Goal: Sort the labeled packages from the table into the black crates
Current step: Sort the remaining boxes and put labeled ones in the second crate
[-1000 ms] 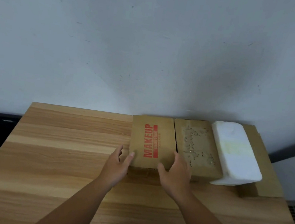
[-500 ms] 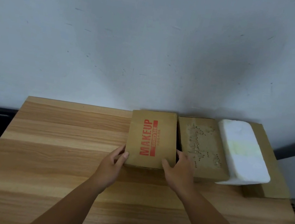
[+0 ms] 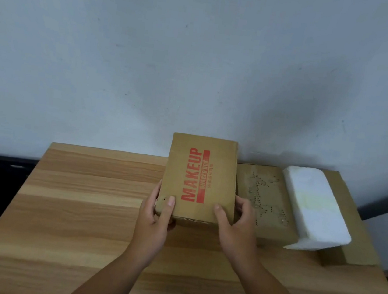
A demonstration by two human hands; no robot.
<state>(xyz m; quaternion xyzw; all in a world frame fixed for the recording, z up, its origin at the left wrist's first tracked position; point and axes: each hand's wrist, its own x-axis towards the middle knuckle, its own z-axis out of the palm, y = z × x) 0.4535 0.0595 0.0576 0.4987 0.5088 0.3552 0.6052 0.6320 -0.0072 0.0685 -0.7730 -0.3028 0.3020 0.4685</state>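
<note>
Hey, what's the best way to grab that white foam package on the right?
Take the white foam package by its near end, coming from the front. It is long and narrow, lying on brown cardboard boxes, and that end juts toward you, so fingers and thumb can likely span its long sides.

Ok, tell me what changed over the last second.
The MAKEUP box has come up off the table: a second ago it lay flat in the row, with the hands just reaching its near edge. Now the left hand and right hand grip its near corners, thumbs on top, far end raised. The perforated cardboard box and white foam block stayed put.
</note>
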